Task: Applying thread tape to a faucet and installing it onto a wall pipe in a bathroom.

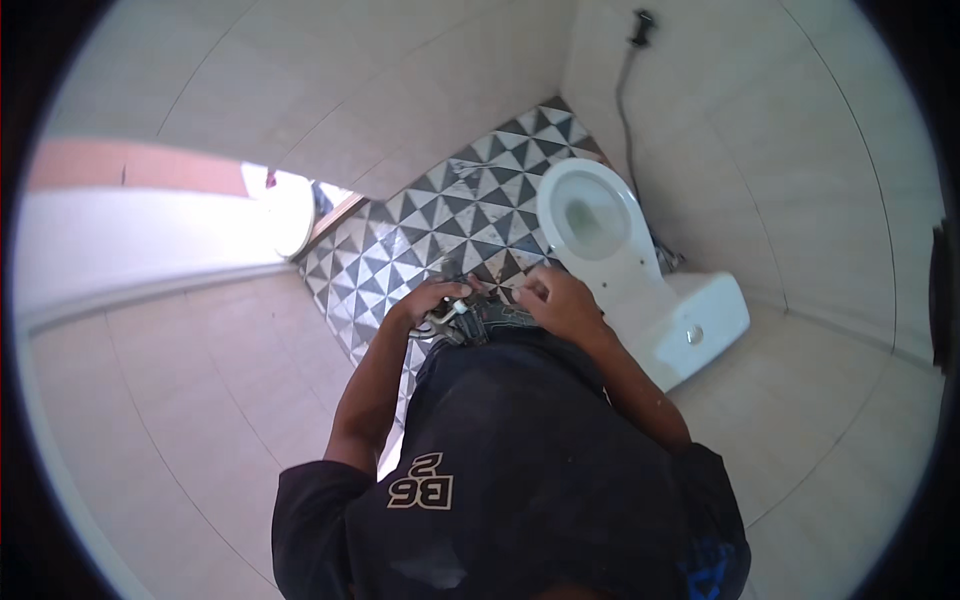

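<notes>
At the front of my waist, my left hand (432, 299) is closed at the top of a small grey-and-white object (462, 322), whose kind I cannot make out. Level with it to the right is my right hand (562, 302), its fingers curled toward the palm. Whatever those fingers hold, if anything, is hidden. The two hands are a short way apart, over the patterned floor. Just beyond my right hand stands a white toilet (612, 262) with its bowl uncovered and some water in it.
The toilet's tank (705, 322) has a round button on top and stands close to my right forearm. A hose (622, 105) hangs from a black wall holder (643, 28). Triangle-patterned tiles (470, 215) cover the floor. Pale tiled walls (400, 90) close in, with a bright doorway (200, 215) at left.
</notes>
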Available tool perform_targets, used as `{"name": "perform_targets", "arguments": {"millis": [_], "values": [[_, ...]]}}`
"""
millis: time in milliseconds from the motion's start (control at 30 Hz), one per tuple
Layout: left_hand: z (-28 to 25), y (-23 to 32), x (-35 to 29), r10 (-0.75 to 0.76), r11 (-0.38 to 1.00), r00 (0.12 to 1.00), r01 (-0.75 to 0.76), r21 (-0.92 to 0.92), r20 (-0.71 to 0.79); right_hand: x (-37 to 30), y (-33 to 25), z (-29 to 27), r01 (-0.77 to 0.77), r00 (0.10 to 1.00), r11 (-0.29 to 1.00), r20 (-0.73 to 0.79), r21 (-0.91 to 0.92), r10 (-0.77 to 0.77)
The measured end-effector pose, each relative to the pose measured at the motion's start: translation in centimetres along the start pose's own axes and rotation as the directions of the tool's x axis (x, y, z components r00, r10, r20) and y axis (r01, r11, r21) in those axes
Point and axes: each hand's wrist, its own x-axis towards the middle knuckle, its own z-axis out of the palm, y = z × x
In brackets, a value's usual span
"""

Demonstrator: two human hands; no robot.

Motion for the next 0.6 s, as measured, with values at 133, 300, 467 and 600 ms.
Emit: {"name": "perform_targets", "arguments": {"millis": [133,300,467,600], "values": [[-3.0,-3.3,-0.5,0.126,0.992,0.99,-0.128,-0.022,-0.07,2.2,4.7,6.0,0.324,0.925,0.877,0.311,-0.354,-0.216],[-8.6,-8.7,-2.8,0.131,0.959,0.99,-0.141,-0.244,-0.057,7.1,4.4,12.8,0.506,0.728,0.802,0.656,-0.316,-0.2],[-18.5,-13.1,-6.3,0.252,0.874,0.961,-0.275,-0.401,-0.111,13.1,-1.7,24.8,0.52,0.614,0.739,0.789,-0.429,0.026],[-27.7,-16.5,-12.0,0.242,0.778,0.945,-0.323,-0.539,-0.218,16.6,-7.9,35.9,0.632,0.549,0.611,0.832,-0.477,0.082]]}}
